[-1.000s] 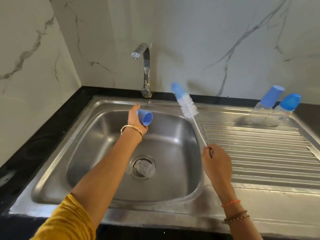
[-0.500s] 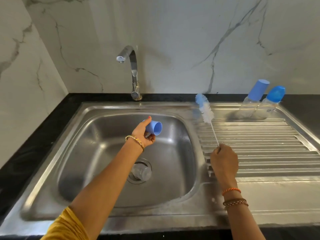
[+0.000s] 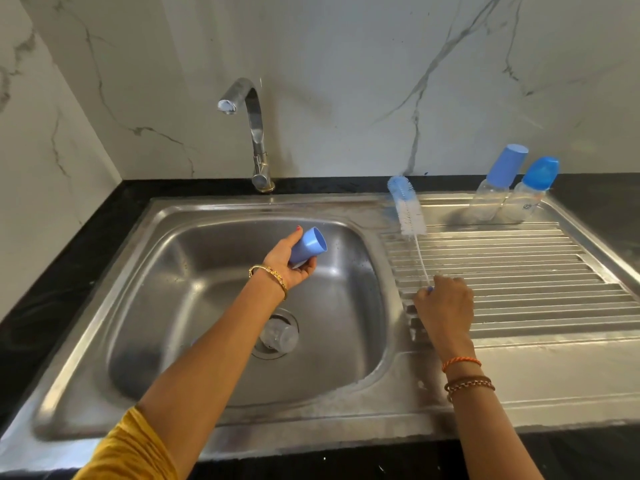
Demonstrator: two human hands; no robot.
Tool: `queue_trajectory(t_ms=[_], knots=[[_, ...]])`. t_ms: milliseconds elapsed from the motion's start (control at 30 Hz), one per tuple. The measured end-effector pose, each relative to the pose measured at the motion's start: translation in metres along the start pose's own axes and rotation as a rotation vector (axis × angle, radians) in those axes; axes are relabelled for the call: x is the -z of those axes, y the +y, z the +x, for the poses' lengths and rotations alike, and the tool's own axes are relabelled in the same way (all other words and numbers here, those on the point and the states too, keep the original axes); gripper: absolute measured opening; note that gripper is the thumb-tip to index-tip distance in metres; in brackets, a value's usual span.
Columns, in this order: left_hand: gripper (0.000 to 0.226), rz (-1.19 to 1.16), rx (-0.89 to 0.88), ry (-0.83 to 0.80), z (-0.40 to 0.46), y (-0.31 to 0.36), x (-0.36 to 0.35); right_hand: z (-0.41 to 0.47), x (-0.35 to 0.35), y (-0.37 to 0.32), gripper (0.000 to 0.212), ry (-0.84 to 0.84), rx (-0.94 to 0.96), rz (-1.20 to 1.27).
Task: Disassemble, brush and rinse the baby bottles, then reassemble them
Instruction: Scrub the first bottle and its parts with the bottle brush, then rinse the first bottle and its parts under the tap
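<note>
My left hand (image 3: 290,265) grips a blue bottle cap (image 3: 309,245) over the sink basin (image 3: 194,282), its open end turned right. My right hand (image 3: 445,306) holds the thin handle of a bottle brush (image 3: 408,211), whose blue and white bristle head lies on the ribbed drainboard (image 3: 512,271) near its back left corner. A clear bottle part (image 3: 278,337) lies on the drain at the basin's bottom. Two capped baby bottles, one with a light blue cap (image 3: 498,181) and one with a darker blue cap (image 3: 531,192), stand at the drainboard's back.
A chrome tap (image 3: 254,129) rises behind the basin, with no water running. Marble walls close off the back and left. A black countertop (image 3: 69,265) surrounds the steel sink unit.
The brush has swung right and down, from above the basin's edge onto the drainboard. My left hand has lowered slightly with the cap.
</note>
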State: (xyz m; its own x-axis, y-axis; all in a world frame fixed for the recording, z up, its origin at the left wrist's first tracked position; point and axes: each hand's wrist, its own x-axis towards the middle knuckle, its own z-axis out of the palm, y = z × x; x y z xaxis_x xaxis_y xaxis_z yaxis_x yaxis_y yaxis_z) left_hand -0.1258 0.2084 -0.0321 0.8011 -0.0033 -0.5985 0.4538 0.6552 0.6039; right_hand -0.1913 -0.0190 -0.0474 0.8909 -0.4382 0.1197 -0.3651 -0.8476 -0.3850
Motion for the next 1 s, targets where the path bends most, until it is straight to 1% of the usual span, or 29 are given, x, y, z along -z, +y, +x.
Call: queue_trajectory(t_ms=[67, 133, 200, 233, 267, 300, 367, 400, 433, 533, 600, 667, 700, 767, 867, 933, 1000], knots=[[0.03, -0.01, -0.006, -0.002, -0.004, 0.001, 0.002, -0.003, 0.006, -0.007, 0.028, -0.002, 0.002, -0.017], [0.027, -0.001, -0.022, 0.008, -0.006, 0.002, 0.005, -0.006, 0.01, -0.017, 0.035, 0.013, 0.047, -0.006], [0.031, 0.05, -0.051, 0.024, -0.005, 0.002, 0.011, -0.011, 0.01, -0.032, 0.041, 0.021, 0.164, 0.118], [0.032, 0.083, -0.065, 0.031, -0.005, 0.001, 0.014, -0.013, 0.007, -0.04, 0.044, -0.014, 0.242, 0.226], [0.033, 0.118, -0.071, 0.034, -0.005, -0.001, 0.016, -0.015, 0.003, -0.05, 0.049, -0.086, 0.318, 0.325], [0.032, 0.149, -0.07, 0.037, -0.004, -0.003, 0.018, -0.017, -0.003, -0.062, 0.058, -0.194, 0.383, 0.395], [0.025, 0.194, -0.047, 0.03, -0.002, -0.011, 0.023, -0.022, -0.018, -0.085, 0.072, -0.425, 0.467, 0.5], [0.022, 0.21, -0.029, 0.022, 0.0, -0.015, 0.026, -0.024, -0.026, -0.094, 0.075, -0.508, 0.49, 0.545], [0.022, 0.232, -0.009, 0.013, 0.002, -0.019, 0.029, -0.025, -0.034, -0.101, 0.075, -0.552, 0.498, 0.576], [0.028, 0.327, 0.037, 0.022, 0.011, -0.026, 0.045, -0.021, -0.056, -0.113, 0.072, -0.564, 0.435, 0.638], [0.029, 0.377, 0.055, 0.017, 0.013, -0.027, 0.056, -0.017, -0.068, -0.117, 0.064, -0.625, 0.359, 0.677], [0.029, 0.444, 0.063, 0.033, 0.019, -0.028, 0.065, -0.008, -0.082, -0.119, 0.052, -0.705, 0.329, 0.684], [0.029, 0.491, 0.057, 0.063, 0.023, -0.028, 0.07, -0.002, -0.09, -0.119, 0.05, -0.73, 0.333, 0.644], [0.029, 0.563, 0.036, 0.172, 0.032, -0.028, 0.079, 0.008, -0.105, -0.115, 0.05, -0.766, 0.347, 0.483], [0.024, 0.64, 0.039, 0.323, 0.051, -0.027, 0.098, 0.021, -0.134, -0.106, 0.056, -0.854, 0.382, 0.067], [0.021, 0.711, 0.047, 0.38, 0.06, -0.028, 0.112, 0.021, -0.152, -0.102, 0.055, -0.911, 0.418, -0.161], [0.015, 0.783, 0.072, 0.414, 0.064, -0.03, 0.124, 0.018, -0.164, -0.103, 0.05, -0.929, 0.445, -0.269]])
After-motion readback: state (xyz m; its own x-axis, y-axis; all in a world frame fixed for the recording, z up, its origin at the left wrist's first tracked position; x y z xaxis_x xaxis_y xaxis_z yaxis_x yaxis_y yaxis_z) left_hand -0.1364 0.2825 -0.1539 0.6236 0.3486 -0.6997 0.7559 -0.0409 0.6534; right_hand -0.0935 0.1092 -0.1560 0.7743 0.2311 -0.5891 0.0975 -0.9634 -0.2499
